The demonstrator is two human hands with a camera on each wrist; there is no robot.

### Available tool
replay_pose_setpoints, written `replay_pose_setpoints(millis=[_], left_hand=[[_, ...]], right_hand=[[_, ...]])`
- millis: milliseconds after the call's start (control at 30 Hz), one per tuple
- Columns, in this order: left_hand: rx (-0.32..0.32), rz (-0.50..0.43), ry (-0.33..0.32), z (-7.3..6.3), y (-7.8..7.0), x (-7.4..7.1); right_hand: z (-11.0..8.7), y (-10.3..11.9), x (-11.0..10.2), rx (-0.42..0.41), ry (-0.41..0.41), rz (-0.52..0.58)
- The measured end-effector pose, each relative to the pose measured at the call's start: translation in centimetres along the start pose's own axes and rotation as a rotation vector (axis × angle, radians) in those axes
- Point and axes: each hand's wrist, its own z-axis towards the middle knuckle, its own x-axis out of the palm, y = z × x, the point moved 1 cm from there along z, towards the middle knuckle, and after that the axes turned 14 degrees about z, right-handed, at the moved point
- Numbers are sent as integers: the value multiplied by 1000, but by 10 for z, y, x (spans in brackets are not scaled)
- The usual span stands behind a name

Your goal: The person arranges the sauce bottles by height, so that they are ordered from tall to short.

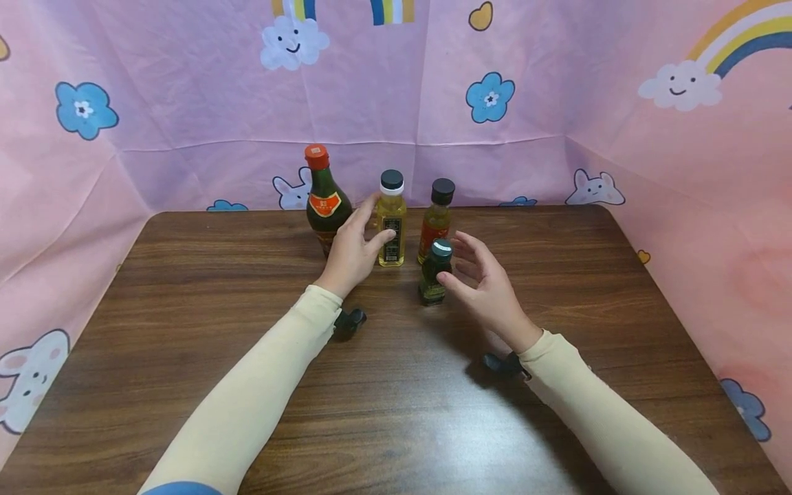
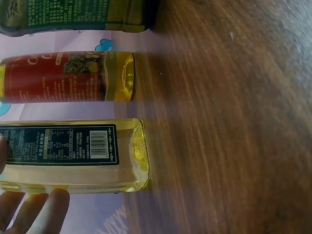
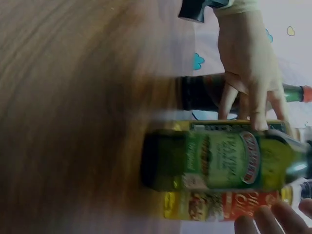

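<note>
My left hand point(image 1: 354, 249) is at a clear bottle of yellow oil point(image 1: 399, 213) with a dark cap. Its fingertips meet the bottle's left side, and the thumb lies straight across the front. To the right, a small dark green oil bottle point(image 1: 431, 280) stands nearest me. Around it, without a visible grip, curves my right hand point(image 1: 491, 295); the right wrist view has those fingers point(image 3: 268, 222) apart from the glass. Behind the green bottle is a red-labelled oil bottle point(image 1: 427, 230). A dark bottle with a red cap point(image 1: 326, 199) stands left of the yellow one, partly behind my left hand.
All the bottles stand on a brown wooden table point(image 1: 396, 399), toward its back edge. A pink and purple cartoon-print cloth point(image 1: 526, 158) hangs behind and along both sides. Black wrist devices point(image 1: 349, 322) show beneath both sleeves.
</note>
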Motion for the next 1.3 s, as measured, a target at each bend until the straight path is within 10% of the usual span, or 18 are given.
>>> replay_pose_setpoints(millis=[1300], left_hand=[[14,-7,0,-2,2,-1]], right_hand=[[3,-3,17,-70,-88,-163]])
